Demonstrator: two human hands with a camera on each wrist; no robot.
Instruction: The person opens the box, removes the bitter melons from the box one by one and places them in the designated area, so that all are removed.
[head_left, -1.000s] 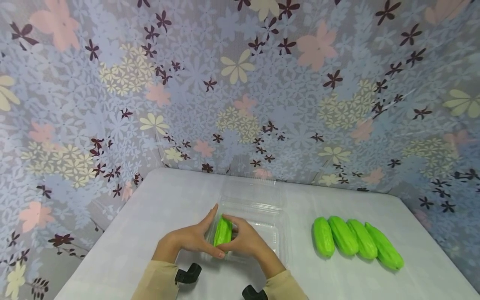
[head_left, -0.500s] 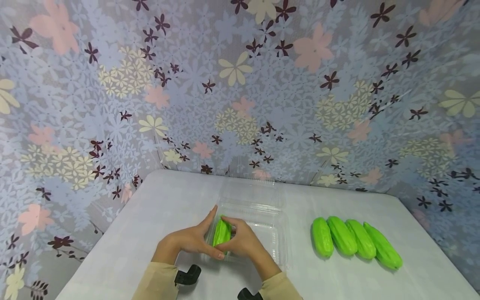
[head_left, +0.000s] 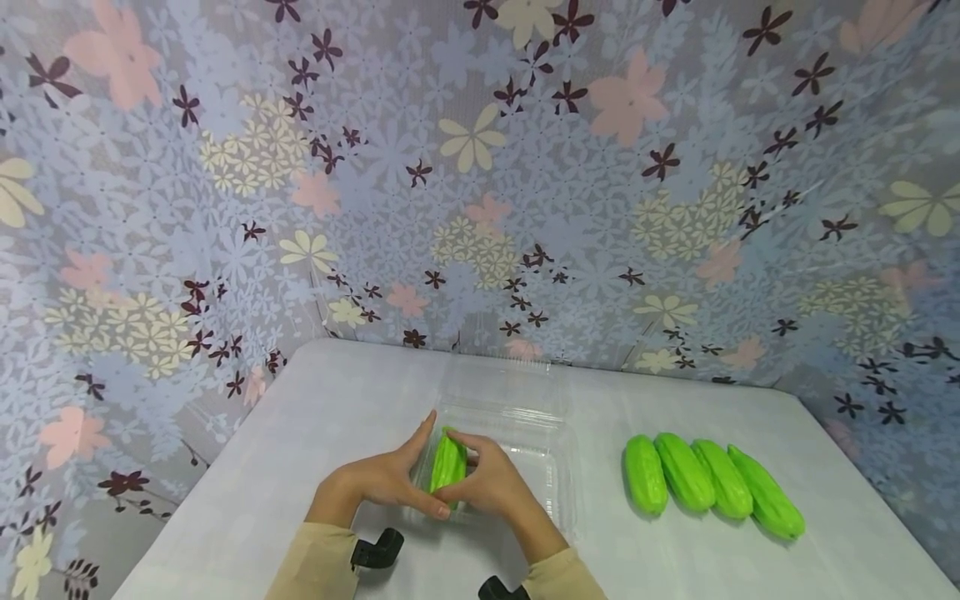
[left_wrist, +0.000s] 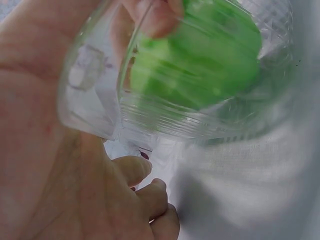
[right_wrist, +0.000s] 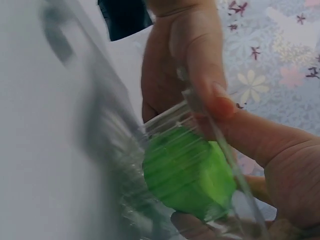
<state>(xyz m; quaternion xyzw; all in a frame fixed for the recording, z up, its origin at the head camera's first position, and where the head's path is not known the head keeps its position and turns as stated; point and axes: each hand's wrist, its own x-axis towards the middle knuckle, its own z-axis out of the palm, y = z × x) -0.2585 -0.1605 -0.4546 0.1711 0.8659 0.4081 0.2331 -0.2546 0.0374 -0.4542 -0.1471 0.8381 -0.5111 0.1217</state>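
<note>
A bright green, ridged cucumber-like vegetable (head_left: 447, 462) lies along the left side of a clear plastic clamshell container (head_left: 564, 471), whose lid is folded back toward the wall. My right hand (head_left: 491, 482) reaches into the container and holds the vegetable between thumb and fingers at its two ends. My left hand (head_left: 381, 478) spans the container's left side from outside, thumb at the near corner and forefinger at the far one. Through the plastic, the left wrist view shows the green vegetable (left_wrist: 200, 65) close to the wall. From the right wrist, the vegetable's rounded end (right_wrist: 175, 170) shows behind ribbed plastic.
Several more green vegetables (head_left: 686, 471) lie side by side on the white table (head_left: 600, 533), right of the container. A flowered wall (head_left: 480, 167) rises behind the table's far edge. Black wrist mounts (head_left: 378, 548) stick out at both cuffs.
Both hands keep almost the same place. The vegetable in the right hand has shifted very slightly inside the container; the other vegetables lie still.
</note>
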